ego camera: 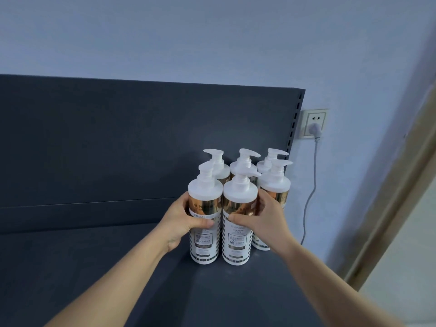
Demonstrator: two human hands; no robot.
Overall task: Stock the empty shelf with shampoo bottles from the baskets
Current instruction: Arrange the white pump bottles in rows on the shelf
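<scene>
Your dark shelf (94,267) is wide and flat. Six white bottles (274,182) with gold bands and pump tops stand on it in two rows of three, at your 1 o'clock, near its right end. Your left hand (186,220) wraps around the front left bottle (205,244). Your right hand (266,220) wraps around the front middle bottle (237,246). Bare shelf runs out toward your 9 o'clock.

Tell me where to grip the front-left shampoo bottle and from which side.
Grip the front-left shampoo bottle round its straight cylindrical body, just below the gold band, from its open left side, as the left hand does; neighbouring bottles crowd its right and back.
</scene>
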